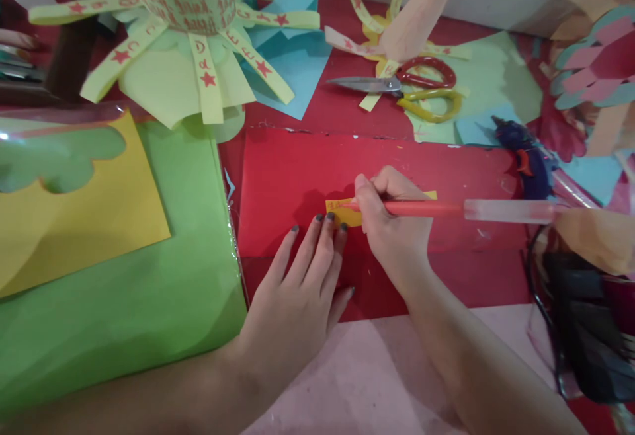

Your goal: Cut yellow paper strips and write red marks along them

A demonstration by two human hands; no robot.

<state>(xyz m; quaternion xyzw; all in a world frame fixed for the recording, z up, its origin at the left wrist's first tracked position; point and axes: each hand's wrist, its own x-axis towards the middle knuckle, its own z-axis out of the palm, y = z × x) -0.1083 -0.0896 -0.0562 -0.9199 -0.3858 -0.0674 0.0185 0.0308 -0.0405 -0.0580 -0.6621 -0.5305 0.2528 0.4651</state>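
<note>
i had the left hand (300, 289) flat, fingers apart, some tips at the yellow strip (347, 217); the right hand (397, 223) was clamped on the red pen (426, 208), pointing left. beneath both, the yellow strip ran left to right on red card (292, 164).

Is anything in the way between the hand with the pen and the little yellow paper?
No, nothing visible is. The right hand holds the red pen right at the yellow strip. The left hand touches its lower edge; the scissors lie farther away.
</note>
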